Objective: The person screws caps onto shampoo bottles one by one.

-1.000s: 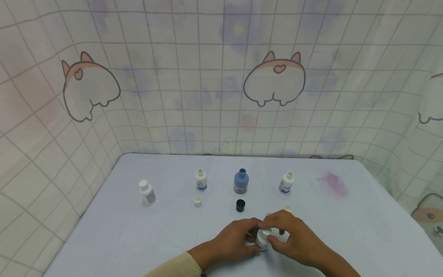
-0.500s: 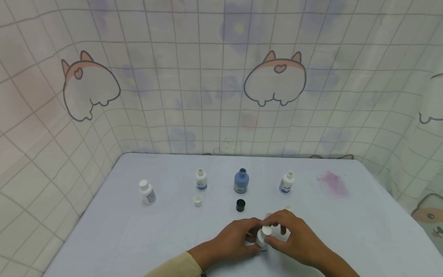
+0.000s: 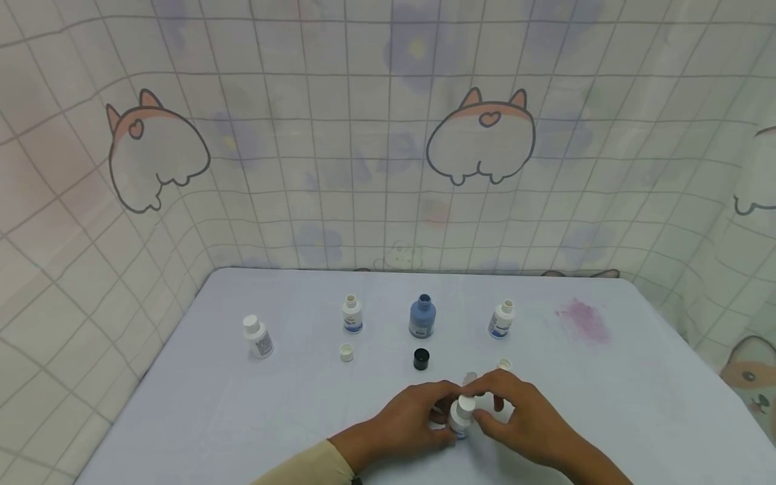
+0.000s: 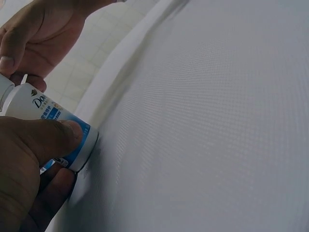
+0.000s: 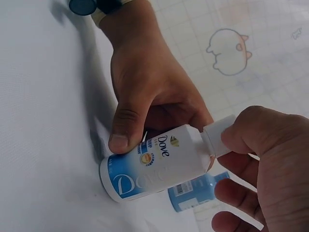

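While gripping with the left hand (image 3: 413,419) the white bottle (image 3: 459,424), lower middle of the head view, best brace it against spinning; slightly rightward, pinching the white cap (image 3: 465,403) with the right hand (image 3: 520,419), probably turn evenly, without tipping.

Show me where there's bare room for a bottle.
Right: table between the pink mark and right forearm. Left: between the leftmost bottle and tan sleeve. Crowded: mid-front, where the left hand grips a white bottle and the right hand its white cap, black cap just beyond.
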A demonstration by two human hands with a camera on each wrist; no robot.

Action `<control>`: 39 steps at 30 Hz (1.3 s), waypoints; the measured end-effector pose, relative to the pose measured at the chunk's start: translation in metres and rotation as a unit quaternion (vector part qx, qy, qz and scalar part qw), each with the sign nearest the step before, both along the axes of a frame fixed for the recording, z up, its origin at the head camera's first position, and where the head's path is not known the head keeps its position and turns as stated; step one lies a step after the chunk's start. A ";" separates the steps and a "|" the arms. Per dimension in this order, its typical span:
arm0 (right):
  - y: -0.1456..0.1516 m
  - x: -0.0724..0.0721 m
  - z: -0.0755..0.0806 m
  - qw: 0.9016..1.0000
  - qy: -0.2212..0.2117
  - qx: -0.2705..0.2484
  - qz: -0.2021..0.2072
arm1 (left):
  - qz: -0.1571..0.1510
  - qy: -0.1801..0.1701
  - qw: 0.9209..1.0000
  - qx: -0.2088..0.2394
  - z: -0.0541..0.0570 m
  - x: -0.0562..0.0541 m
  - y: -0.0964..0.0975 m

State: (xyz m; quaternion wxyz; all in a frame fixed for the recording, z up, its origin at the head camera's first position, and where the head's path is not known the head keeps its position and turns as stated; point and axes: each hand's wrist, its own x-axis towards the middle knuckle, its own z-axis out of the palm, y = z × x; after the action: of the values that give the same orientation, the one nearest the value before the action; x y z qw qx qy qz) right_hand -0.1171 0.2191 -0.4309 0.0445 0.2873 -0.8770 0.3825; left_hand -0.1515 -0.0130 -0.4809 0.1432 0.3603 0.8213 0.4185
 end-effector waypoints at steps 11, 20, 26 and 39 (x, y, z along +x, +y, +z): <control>0.000 0.002 0.002 0.998 -0.050 0.010 -0.041 | -0.002 0.004 1.000 0.004 0.000 0.000 0.000; 0.001 0.001 -0.003 1.000 0.009 -0.014 0.006 | 0.000 -0.001 1.000 0.002 0.001 0.000 0.000; 0.000 0.001 0.001 1.000 -0.011 -0.005 -0.007 | -0.001 0.001 1.000 0.003 0.001 -0.001 0.000; 0.003 -0.002 -0.002 1.000 -0.007 0.003 -0.003 | -0.004 0.010 1.000 0.002 -0.001 -0.001 0.000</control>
State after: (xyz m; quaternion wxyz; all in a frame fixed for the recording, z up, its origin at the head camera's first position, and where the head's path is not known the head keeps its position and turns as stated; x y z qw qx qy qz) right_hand -0.1195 0.2226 -0.4333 0.0385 0.2816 -0.8795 0.3817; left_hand -0.1529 -0.0132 -0.4815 0.1357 0.3678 0.8203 0.4164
